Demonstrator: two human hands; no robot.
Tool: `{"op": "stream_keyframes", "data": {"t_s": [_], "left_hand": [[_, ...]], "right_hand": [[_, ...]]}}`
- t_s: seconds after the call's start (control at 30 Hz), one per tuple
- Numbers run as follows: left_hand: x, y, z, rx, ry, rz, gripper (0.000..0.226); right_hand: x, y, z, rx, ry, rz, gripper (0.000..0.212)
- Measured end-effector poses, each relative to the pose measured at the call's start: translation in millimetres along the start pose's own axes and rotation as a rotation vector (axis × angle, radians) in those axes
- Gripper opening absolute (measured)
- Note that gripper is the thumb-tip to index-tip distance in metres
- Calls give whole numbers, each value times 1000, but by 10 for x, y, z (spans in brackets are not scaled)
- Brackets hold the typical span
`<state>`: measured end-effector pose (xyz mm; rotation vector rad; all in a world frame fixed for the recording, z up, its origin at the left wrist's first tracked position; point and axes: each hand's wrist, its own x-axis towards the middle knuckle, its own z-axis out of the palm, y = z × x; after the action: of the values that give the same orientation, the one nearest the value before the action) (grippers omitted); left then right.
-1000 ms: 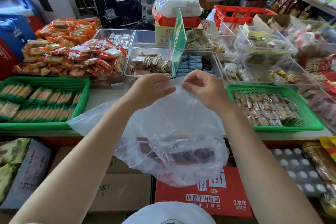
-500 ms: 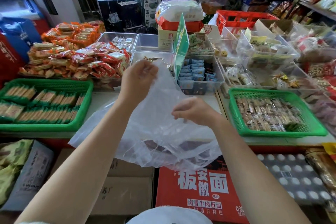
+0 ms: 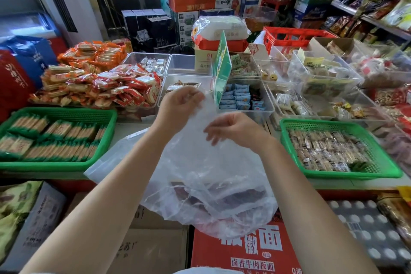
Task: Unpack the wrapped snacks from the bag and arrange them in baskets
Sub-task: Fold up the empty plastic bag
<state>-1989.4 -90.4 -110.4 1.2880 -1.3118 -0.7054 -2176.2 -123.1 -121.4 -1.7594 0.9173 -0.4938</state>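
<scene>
Fingers (image 3: 193,95) of both hands pinch the clear bag's (image 3: 200,162) rim (dark snacks (image 3: 222,198) inside), left hand (image 3: 180,107) higher.

Red noodle carton (image 3: 244,251) below; green sign (image 3: 222,66) upright.

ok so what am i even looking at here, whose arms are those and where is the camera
The camera sits on a person's head, looking forward and down, so the two bare arms are their own. The left hand holds up the top edge of a clear plastic bag; the right hand is at its opening, lower down. Dark wrapped snacks lie in the bag's bottom. Ahead is a shop counter: a green basket of packets on the left, another green basket on the right, and clear bins behind.
</scene>
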Motion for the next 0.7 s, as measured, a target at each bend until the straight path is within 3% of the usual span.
{"op": "stream_keyframes", "data": {"t_s": [0.03,0.1,0.2,0.23,0.37,0.47,0.7], "left_hand": [[5,-1,-38,-17,12,-9,7],[8,-14,-105,-28,-8,-45,10],[-24,-17,-112,-15,-96,-100,13],[-40,-15,-92,-16,-129,-108,12],[-88,-43,-28,-25,-169,-81,13],[-101,-100,-80,-6,-90,-76,14],[-114,-214,-232,24,17,-136,14]], "right_hand": [[-29,39,-40,-26,-19,39,30],[-46,122,-102,113,138,32,42],[11,150,-75,232,393,-72,15],[38,128,-26,247,373,-92,7],[111,94,112,315,261,-94,15],[127,89,126,291,329,-83,4],[119,145,72,282,367,-98,14]]}}
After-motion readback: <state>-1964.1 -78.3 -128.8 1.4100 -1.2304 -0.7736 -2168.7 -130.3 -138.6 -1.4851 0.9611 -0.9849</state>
